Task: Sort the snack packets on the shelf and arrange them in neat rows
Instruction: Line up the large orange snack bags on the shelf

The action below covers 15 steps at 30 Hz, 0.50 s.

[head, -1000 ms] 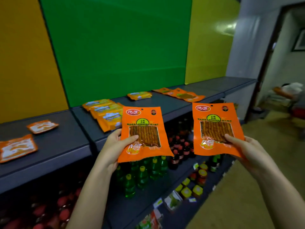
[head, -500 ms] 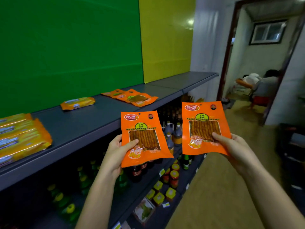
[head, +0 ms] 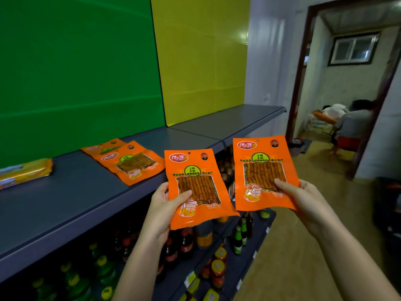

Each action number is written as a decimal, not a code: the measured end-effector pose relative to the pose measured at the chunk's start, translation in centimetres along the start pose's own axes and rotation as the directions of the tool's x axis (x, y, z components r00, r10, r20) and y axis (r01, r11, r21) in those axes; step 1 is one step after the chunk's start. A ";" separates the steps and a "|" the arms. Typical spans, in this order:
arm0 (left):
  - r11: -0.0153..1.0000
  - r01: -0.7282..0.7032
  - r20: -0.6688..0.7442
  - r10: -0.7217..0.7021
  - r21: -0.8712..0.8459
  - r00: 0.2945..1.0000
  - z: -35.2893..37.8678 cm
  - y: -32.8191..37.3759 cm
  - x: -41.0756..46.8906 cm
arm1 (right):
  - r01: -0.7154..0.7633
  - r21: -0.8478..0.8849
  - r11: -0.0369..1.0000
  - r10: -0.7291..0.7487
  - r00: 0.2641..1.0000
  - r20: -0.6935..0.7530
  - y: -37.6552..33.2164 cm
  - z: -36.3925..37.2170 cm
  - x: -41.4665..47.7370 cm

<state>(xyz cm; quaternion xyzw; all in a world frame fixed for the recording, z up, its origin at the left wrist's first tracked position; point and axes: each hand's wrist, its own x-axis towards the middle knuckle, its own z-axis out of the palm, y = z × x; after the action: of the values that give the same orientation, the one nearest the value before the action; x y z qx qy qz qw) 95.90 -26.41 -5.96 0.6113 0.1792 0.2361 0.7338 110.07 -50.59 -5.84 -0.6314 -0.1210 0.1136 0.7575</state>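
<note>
View has swung right since half a second ago; I now see more doorway, fewer yellow packets. Left hand (head: pixel 161 210) grip pinches one orange snack packet (head: pixel 198 187) at centre frame, thumb across its window. Right hand (head: pixel 303 202) grip holds a matching second packet (head: pixel 263 172) just right. Both upright, apart, in front of the grey shelf (head: pixel 71 198). Two more orange packets (head: pixel 132 162) lie overlapped on the shelf, left of centre.

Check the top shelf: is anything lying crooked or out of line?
Yes. Two flat orange snack packets overlap at a skewed angle on the grey shelf, not in a row. A yellow wrapped packet lies apart, leftward.
</note>
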 end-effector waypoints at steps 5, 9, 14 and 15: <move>0.999 -0.012 -0.044 0.013 0.034 0.999 2.7 -0.1 4.3 | -0.029 0.012 1.000 0.028 0.996 0.082 0.5 -0.9 6.5; 0.999 -0.043 -0.110 0.046 0.028 0.993 4.8 -0.1 7.5 | -0.032 0.018 0.999 0.028 0.982 0.185 -0.1 -1.0 12.2; 0.995 -0.093 -0.226 0.099 0.039 0.969 7.9 0.1 11.7 | -0.012 -0.026 1.000 0.020 0.950 0.312 -1.6 -1.6 19.7; 0.994 -0.096 -0.250 0.106 0.052 0.962 8.7 0.3 12.6 | -0.010 -0.032 0.999 0.021 0.944 0.330 -1.9 -1.7 21.0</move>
<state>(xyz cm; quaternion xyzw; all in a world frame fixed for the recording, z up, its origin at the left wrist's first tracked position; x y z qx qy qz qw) 110.99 -26.31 -3.75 0.5989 0.2443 0.3457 0.6798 130.55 -45.68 -3.48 -0.6157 -0.2430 0.2220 0.7160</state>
